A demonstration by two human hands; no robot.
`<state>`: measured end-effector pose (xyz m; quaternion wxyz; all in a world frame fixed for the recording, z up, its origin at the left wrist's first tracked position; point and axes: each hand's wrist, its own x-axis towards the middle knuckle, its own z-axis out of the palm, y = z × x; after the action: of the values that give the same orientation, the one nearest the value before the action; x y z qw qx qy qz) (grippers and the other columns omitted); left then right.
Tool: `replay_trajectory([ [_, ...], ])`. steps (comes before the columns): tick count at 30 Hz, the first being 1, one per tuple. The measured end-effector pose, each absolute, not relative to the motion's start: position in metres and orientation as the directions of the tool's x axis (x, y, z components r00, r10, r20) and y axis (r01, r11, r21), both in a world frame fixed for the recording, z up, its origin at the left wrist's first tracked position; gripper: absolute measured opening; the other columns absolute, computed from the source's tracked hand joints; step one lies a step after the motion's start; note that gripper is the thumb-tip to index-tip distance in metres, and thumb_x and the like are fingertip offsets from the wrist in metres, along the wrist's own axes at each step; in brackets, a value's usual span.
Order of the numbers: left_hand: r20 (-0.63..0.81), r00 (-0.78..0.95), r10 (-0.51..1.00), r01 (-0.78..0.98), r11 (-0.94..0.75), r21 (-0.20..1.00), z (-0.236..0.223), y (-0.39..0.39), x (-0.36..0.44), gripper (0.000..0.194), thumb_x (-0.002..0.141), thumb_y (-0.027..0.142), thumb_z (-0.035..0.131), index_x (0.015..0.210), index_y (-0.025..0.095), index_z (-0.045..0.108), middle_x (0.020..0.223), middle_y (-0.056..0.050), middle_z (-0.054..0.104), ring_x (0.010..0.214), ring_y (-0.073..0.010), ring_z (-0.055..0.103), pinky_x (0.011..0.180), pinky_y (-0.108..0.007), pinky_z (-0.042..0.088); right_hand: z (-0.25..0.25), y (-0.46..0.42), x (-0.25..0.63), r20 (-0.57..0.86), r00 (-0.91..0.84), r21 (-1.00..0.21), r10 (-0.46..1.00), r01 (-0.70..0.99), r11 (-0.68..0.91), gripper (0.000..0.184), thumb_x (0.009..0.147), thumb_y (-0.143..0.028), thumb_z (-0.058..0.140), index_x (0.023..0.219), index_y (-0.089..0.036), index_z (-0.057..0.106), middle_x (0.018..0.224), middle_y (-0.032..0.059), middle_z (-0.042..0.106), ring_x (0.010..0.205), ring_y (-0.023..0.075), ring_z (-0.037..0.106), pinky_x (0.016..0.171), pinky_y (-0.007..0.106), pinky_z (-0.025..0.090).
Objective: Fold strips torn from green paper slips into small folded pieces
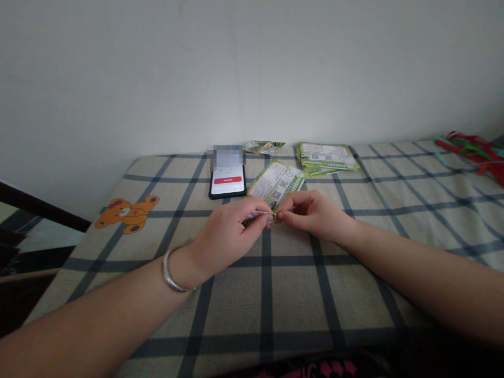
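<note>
My left hand [232,231], with a silver bangle at the wrist, and my right hand [311,212] meet fingertip to fingertip over the checked bed cover [354,283]. Both pinch the near edge of a green and white printed card [277,182], which lies partly under my fingers. Something thin and pale runs between the two pinches; I cannot make it out. A stack of similar green cards [326,156] lies further back on the right.
A black phone [227,176] with a lit screen lies just left of the card. A crumpled wrapper [263,146] sits by the wall. Red and green ribbons [474,149] lie at the far right. An orange bear print [126,214] marks the cover on the left.
</note>
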<state>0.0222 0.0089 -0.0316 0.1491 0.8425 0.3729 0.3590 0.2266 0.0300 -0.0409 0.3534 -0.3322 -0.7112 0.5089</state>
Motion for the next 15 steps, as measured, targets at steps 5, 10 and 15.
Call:
replay_trajectory([
  [5,0.477,0.469,0.743,0.538,-0.669,0.513,-0.033,0.009,0.023,0.009,0.088,0.016,0.055,0.084,0.019,0.063,0.076,0.003,0.068,0.069,-0.0111,0.064,0.062,-0.022,0.047,-0.039,0.025,0.223,0.168,-0.47,-0.932,0.867,0.212,0.295,0.011,0.077,-0.026,0.063,0.07,-0.018,0.061,0.066,-0.0015,0.064,0.058,0.0089,0.054,0.053,0.022,0.042],
  [10,0.497,0.516,0.698,0.588,-0.71,0.388,-0.036,0.01,0.023,0.01,0.089,0.02,0.055,0.089,0.019,0.065,0.083,0.0,0.071,0.074,-0.0147,0.067,0.066,-0.026,0.049,-0.036,0.017,0.221,0.294,-0.397,-0.78,0.87,0.427,0.458,0.005,0.075,-0.018,0.061,0.07,-0.018,0.061,0.065,-0.0026,0.061,0.058,0.0088,0.052,0.054,0.022,0.04],
  [15,0.53,0.518,0.671,0.576,-0.732,0.363,-0.033,0.01,0.024,0.009,0.088,0.02,0.056,0.088,0.018,0.065,0.087,-0.003,0.071,0.08,-0.0167,0.066,0.072,-0.029,0.05,-0.03,0.012,0.22,0.423,-0.443,-0.568,0.791,0.551,0.612,0.008,0.077,-0.017,0.058,0.069,-0.018,0.057,0.07,-0.0009,0.059,0.068,0.0113,0.052,0.062,0.025,0.039],
])
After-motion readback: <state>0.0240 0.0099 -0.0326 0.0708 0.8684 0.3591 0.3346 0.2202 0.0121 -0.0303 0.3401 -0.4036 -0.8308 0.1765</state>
